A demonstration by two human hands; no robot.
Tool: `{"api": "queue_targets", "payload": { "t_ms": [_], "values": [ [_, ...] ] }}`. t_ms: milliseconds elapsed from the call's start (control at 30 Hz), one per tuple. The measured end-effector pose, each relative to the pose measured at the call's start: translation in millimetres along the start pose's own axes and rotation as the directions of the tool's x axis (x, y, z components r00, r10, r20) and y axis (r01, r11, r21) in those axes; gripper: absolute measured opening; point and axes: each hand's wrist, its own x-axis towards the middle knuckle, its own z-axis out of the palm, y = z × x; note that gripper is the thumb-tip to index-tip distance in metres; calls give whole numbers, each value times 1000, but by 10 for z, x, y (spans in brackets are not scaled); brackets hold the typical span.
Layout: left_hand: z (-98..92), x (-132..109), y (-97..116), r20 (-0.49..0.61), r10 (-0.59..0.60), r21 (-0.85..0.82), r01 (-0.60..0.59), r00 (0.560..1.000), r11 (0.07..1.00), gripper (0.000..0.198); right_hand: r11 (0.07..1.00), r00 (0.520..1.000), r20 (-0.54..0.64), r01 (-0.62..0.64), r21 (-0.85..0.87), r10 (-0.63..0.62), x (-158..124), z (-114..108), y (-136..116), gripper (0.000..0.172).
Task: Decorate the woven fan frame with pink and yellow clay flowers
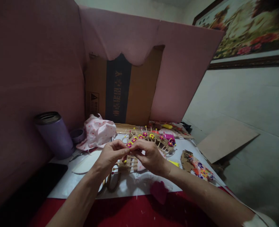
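Observation:
My left hand (112,154) and my right hand (150,156) meet at the middle, thumb and fingers pinched together. Whatever sits between the fingertips is too small to make out. Right behind them stands a curved twine weaving (158,137) on thin sticks, set with magenta and yellow flowers (151,136) and ball-tipped pins. Partly covered by the hands is a lower woven twine part (129,164). Below my left hand are dark looped handles (113,184), perhaps of scissors. A magenta soft piece (159,191) lies nearer the front edge.
On the left stand a purple tumbler (55,137) and a purple lid (77,135), beside a bunched dotted cloth (98,130). A white oval piece (86,162) lies in front. To the right is a cardboard piece with colourful flowers (197,167). Pink-covered panels (177,72) enclose the back.

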Motion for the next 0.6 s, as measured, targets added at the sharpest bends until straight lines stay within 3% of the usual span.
{"api": "queue_targets", "payload": {
  "t_ms": [133,200,300,367,433,500,600],
  "values": [
    [34,-9,-2,-26,21,-18,-21,999,1000,13,990,993,31,-118,77,116,-11,69,-25,8],
    [58,-23,18,-17,13,-51,-14,1000,999,14,944,971,54,-240,225,234,-6,119,-15,7],
    [66,-40,72,-18,-5,-184,2,1000,983,12,716,904,80,-383,584,419,37,144,32,10],
    [37,-36,112,-79,-16,-283,-7,997,959,10,525,849,65,-383,760,525,78,114,69,12],
    [-11,-22,140,-160,-13,-329,-41,987,943,17,428,811,51,-359,830,583,106,71,101,15],
    [-57,-7,152,-210,3,-329,-74,978,941,20,426,811,78,-383,820,579,106,44,128,20],
    [-81,2,142,-199,-11,-300,-50,980,953,17,490,830,133,-441,752,542,62,52,163,20]
  ]
}}
